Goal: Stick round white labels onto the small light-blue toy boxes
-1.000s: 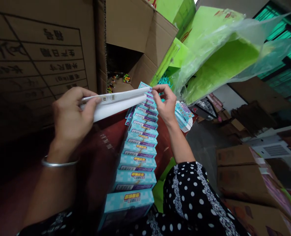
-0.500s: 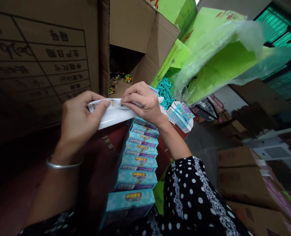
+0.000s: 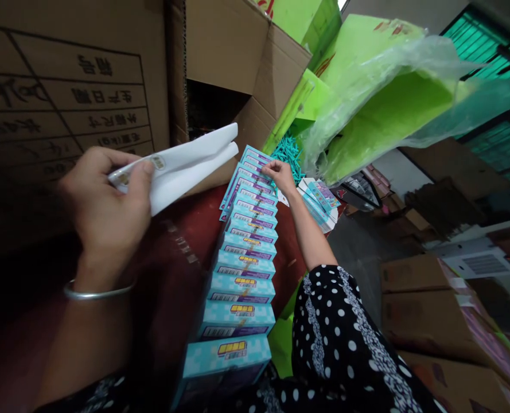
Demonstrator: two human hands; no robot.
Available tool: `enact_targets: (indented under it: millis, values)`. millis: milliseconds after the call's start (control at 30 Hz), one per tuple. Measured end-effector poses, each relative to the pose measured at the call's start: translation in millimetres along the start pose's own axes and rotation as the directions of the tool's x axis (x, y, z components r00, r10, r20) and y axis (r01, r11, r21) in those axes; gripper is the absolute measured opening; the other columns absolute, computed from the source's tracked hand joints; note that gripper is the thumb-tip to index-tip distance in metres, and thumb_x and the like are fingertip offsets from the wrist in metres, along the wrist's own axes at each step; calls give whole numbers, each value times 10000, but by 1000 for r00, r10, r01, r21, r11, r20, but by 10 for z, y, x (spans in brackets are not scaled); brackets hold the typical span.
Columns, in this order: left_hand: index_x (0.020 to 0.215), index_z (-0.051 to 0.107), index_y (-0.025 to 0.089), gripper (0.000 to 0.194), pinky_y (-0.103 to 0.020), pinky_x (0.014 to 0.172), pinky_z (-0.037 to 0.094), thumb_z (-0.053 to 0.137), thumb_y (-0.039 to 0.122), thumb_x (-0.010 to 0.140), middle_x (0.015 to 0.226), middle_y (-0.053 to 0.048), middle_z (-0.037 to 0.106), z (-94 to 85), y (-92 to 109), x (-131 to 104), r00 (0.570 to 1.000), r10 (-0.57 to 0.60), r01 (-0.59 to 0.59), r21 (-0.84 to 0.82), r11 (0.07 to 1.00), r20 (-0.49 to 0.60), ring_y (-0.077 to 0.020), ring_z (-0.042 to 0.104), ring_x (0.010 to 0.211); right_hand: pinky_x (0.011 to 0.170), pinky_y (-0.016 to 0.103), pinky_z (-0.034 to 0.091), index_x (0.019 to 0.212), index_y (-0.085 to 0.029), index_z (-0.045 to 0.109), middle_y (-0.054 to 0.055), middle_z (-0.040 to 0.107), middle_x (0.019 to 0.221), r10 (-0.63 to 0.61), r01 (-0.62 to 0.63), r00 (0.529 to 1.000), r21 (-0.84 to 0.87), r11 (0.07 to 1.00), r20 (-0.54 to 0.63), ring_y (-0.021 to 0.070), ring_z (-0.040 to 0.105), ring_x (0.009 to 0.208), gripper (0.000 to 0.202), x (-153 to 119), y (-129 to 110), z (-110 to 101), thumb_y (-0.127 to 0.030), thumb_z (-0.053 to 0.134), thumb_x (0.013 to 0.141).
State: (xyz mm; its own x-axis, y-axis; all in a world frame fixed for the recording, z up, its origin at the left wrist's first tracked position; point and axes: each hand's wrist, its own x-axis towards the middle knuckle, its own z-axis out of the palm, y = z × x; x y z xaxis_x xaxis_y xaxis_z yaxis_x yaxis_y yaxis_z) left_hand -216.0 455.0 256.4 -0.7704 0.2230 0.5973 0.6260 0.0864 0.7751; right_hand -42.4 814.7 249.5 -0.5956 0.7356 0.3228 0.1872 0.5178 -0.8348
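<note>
Right hand (image 3: 280, 175) shifted to boxes (image 3: 237, 312), carton (image 3: 35, 43) reads 生产日期

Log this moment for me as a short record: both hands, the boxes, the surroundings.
Left hand: pinching a folded white sheet with round stickers
Right hand: at the row's far end; grip unclear
Boxes: blue and purple, overlapping in a row
Right of row: turquoise pieces, stacked cartons
Beyond: open cardboard box
Tabletop: dark red
</note>
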Motion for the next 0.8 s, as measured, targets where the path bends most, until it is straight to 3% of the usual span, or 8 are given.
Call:
enact_targets:
  millis: [333,467,567,633,700,733,800]
  values:
    - [959,798,173,327,-376,783,457,670,464,885,915,-79,774,32,21,4,999,-22,22,0,1000,26,-229,650,807,717,290,485,737,-194,678,5,703,728,21,-20,1000,-40,999,20,154,593,722,207,46,59,169,-338,823,701]
    - [960,823,158,343,-345,755,462,676,454,869,895,-70,785,30,34,9,999,-29,29,-6,1000,43,-204,646,769,737,304,498,809,-201,657,-5,698,766,-34,44,998,-213,976,49,168,611,731,194,26,45,153,-264,819,724]
    - [965,838,137,369,-313,714,454,683,455,859,890,-80,801,28,51,1,997,-34,37,-37,999,76,-188,651,751,827,339,522,1048,-203,702,8,746,927,-175,169,984,-378,910,17,184,643,804,267,-58,-80,72,-196,780,792]
    - [964,842,135,362,-297,692,449,690,446,859,891,-81,812,33,61,-9,993,-36,44,-76,996,108,-181,658,750,867,356,535,1159,-215,691,21,746,993,-334,273,937,-392,879,-98,191,658,856,234,-182,-284,39,-232,701,926]
    - [959,844,140,349,-286,676,442,701,445,864,880,-75,816,43,70,-22,989,-31,48,-118,992,144,-174,659,744,895,364,553,1150,-227,689,35,731,1009,-482,401,857,-353,845,-180,196,676,926,176,-368,-587,74,-344,579,1079]
    - [957,844,144,343,-281,663,433,705,444,865,872,-70,816,49,74,-30,986,-27,50,-137,989,162,-168,653,734,926,371,563,1141,-237,696,39,727,1038,-547,475,821,-336,813,-162,196,684,976,232,-474,-762,124,-405,539,1122]
    - [966,851,153,339,-271,620,403,707,442,864,841,-56,810,60,85,-45,981,-20,53,-165,985,193,-151,614,680,1036,416,566,1133,-252,726,42,725,1106,-661,620,751,-328,713,-17,205,684,1087,301,-675,-1109,285,-478,529,1149]
